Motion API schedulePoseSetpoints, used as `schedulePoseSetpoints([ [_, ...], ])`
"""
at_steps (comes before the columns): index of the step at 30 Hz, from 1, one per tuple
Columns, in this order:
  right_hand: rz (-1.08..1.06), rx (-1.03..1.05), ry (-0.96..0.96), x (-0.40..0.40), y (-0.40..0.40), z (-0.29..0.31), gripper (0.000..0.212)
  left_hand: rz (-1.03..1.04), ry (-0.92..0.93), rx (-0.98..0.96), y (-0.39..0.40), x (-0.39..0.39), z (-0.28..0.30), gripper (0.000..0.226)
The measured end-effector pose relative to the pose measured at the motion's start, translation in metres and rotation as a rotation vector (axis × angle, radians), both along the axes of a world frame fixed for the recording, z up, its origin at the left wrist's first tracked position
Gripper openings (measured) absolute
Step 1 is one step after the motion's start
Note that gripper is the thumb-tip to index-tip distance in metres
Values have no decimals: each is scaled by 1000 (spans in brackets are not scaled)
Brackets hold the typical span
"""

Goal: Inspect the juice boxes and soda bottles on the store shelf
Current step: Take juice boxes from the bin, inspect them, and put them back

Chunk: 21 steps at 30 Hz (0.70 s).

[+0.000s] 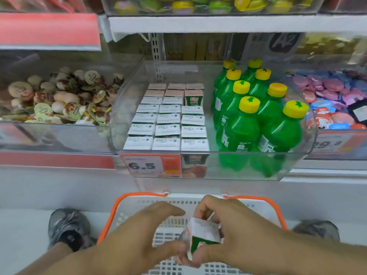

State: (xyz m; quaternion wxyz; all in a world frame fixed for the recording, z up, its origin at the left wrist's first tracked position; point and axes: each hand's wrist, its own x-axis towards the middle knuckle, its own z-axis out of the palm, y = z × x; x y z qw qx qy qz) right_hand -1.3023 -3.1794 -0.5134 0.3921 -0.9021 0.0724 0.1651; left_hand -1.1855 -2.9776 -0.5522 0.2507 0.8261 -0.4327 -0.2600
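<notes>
You hold one juice box (pixel 205 238) low over the white basket (pixel 119 207), tilted so a face turns up toward you for reading. Your right hand (pixel 228 225) grips it with curled fingers; your left hand (pixel 143 235) pinches its near corner. Farther off, the clear bin (pixel 198 167) keeps boxes (pixel 165 120) left, soda bottles (pixel 256 112) right.

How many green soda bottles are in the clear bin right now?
8 bottles, standing in two columns of four running front to back in the right part of the bin, beside the juice boxes. More could be hidden behind them.
</notes>
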Motion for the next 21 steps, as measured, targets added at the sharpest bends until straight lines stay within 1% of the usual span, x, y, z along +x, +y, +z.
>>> schedulePoseSetpoints([
  [2, 31, -51, -7, 16, 11, -31, 46, 94, -225, 56, 24, 20, -31, 59],
  [4, 46, -117, -44, 34, 19, -69, 45, 238, -345, 145, 47, 37, -69, 60],
  [6, 62, -155, -57, 53, 26, -106, 42, 339, -313, 236, 73, 42, -97, 68],
  [8, 74, -164, -55, 70, 34, -141, 39, 322, -243, 240, 99, 41, -121, 71],
  [10, 64, -149, -48, 82, 43, -173, 36, 277, -243, 198, 115, 40, -137, 68],
  [12, 52, -144, -34, 90, 55, -202, 35, 278, -272, 170, 121, 39, -148, 67],
  [15, 28, -141, 3, 95, 71, -240, 35, 335, -326, 74, 125, 36, -159, 68],
  [17, 30, -142, 46, 95, 78, -262, 38, 375, -294, 3, 127, 33, -159, 64],
  [21, 95, -219, 137, 89, 76, -291, 43, 415, -310, -52, 128, 32, -162, 58],
])
